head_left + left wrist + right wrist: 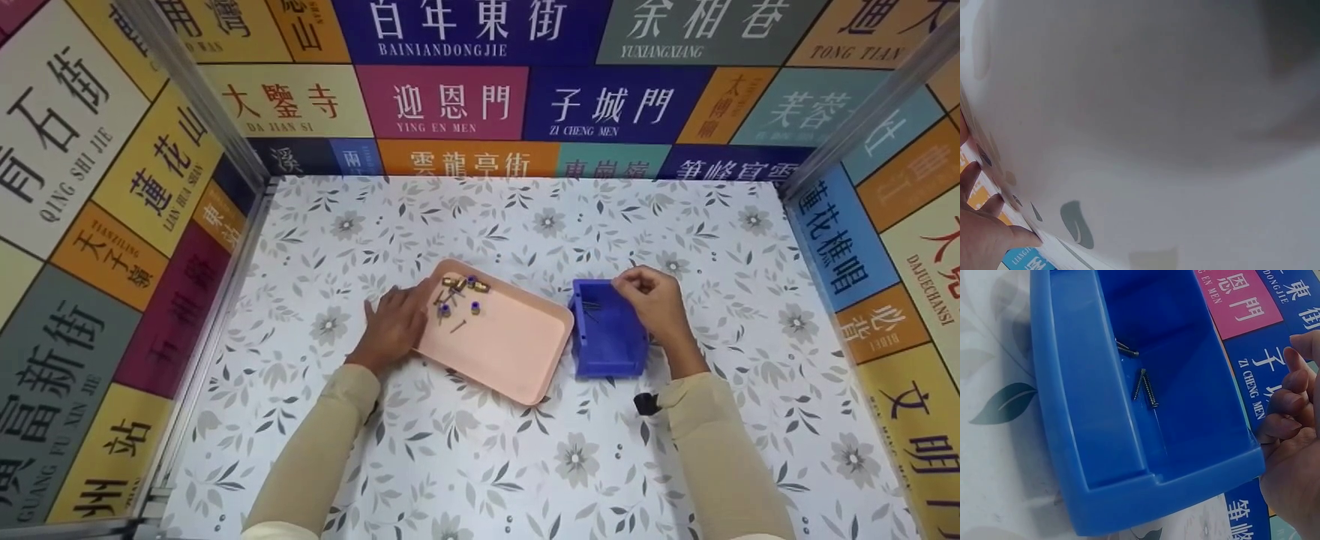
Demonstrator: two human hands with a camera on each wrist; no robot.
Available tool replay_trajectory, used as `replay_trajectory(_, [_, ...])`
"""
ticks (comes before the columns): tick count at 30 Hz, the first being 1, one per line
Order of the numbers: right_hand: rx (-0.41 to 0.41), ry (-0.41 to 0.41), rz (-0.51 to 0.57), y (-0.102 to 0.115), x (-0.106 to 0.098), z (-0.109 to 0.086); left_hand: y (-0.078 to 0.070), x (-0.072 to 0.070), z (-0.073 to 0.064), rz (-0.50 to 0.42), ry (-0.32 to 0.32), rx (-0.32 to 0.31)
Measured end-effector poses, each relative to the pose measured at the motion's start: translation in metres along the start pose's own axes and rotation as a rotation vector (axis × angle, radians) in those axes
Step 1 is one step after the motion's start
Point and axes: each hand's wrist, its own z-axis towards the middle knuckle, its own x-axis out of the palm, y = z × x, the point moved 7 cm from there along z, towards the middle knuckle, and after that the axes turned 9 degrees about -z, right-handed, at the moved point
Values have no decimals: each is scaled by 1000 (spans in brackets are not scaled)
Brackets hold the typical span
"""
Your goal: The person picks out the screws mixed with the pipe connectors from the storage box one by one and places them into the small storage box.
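My left hand (391, 322) lies at the left edge of a pink tray (502, 349), fingers extended along its rim. In the tray's far left part are several small brass fittings (478, 285) with blue ends, and several screws (458, 326). To the right of the tray stands a blue plastic bin (611, 367). Several dark screws (1149, 389) lie on its floor. My right hand (654, 296) is at the bin's far right rim, fingers loosely curled, and nothing shows between them in the right wrist view. The left wrist view shows mostly tablecloth, with fingers (994, 205) at its left edge.
A white tablecloth (450, 457) with a grey leaf print covers the table. Panels with colourful sign lettering (450, 105) rise at the back and along both sides. A small black object (646, 404) is beside the right sleeve.
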Motion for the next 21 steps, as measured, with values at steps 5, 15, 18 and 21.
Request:
replay_trajectory(5, [1,1,7,0,1,0,0,0,0,2,-6,26])
replay_trajectory(15, [-15,-4,6,4,4,1,2,0,1,-5,-9,21])
replay_trajectory(18, [-30,1,13,8,8,2,2,0,1,-5,-9,13])
replay_trajectory(21, [-49,4,19,13,14,4,2,0,1,-3,-8,9])
